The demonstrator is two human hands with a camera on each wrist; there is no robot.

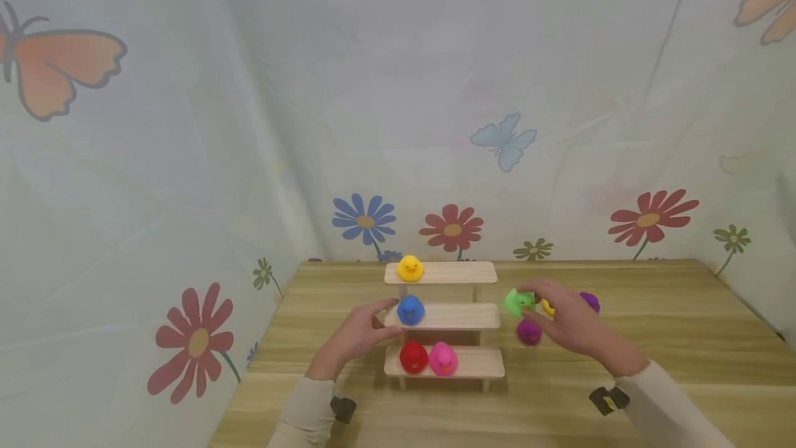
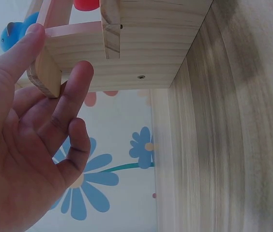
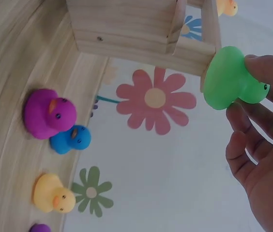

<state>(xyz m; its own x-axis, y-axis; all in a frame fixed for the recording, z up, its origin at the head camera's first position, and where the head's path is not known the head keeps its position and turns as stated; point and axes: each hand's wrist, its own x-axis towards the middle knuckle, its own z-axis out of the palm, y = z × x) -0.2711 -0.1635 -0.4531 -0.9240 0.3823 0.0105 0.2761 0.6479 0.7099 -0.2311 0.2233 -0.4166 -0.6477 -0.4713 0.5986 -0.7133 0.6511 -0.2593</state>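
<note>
My right hand [image 1: 569,316] pinches a green rubber duck [image 3: 226,79] between thumb and fingertips, off the right end of the shelf's middle tier. With my left hand [image 1: 357,332] I grip the left end of that tier on the three-tier wooden shelf [image 1: 460,316], the thumb [image 2: 22,50] on one side of the board and fingers on the other. A blue duck [image 1: 410,310] sits on this tier close to the left fingertips. Above it, a yellow duck [image 1: 410,268] stands on the top tier. A red duck [image 1: 413,357] and a pink duck [image 1: 443,359] share the bottom tier.
Right of the shelf, loose ducks stand on the wooden table [image 1: 671,337]: a magenta duck [image 3: 49,113], a blue duck [image 3: 71,139], a yellow duck [image 3: 54,193] and a purple duck [image 1: 589,301]. A flower-printed curtain [image 1: 410,123] hangs behind the table.
</note>
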